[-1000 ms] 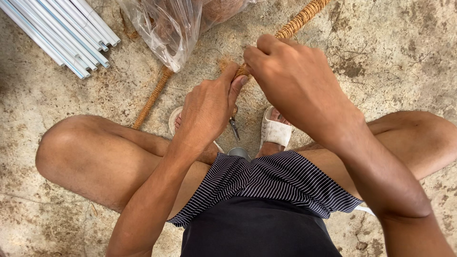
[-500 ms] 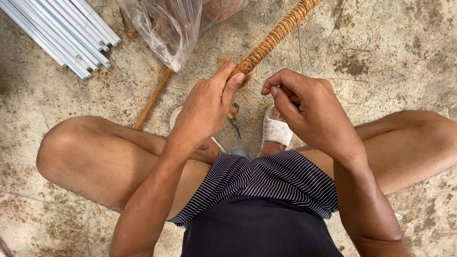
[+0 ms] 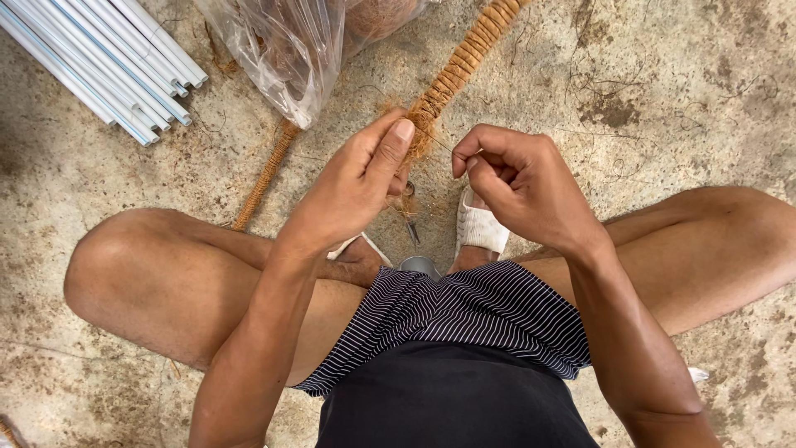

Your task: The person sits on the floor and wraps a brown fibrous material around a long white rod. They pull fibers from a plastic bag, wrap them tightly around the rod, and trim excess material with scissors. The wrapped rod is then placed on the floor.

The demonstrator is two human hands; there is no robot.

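I am pinching the coir-wrapped pole (image 3: 464, 62) in my left hand (image 3: 352, 187); my right hand (image 3: 522, 187) is pinching a thin fibre strand (image 3: 439, 143); the clear plastic bag (image 3: 282, 50) is holding brown husk.

- Bright, even daylight, diffuse; no hard sun patches on the concrete floor (image 3: 680, 99).
- Shadows soft, pooled under the knees and between the legs.
- Mild glare on the clear plastic bag (image 3: 282, 50) and on the white pipes (image 3: 108, 58).
- Focus sharp across the frame; left hand (image 3: 348, 187) and right hand (image 3: 522, 187) crisp, no motion blur.
- Slight wide-angle stretch at the edges.
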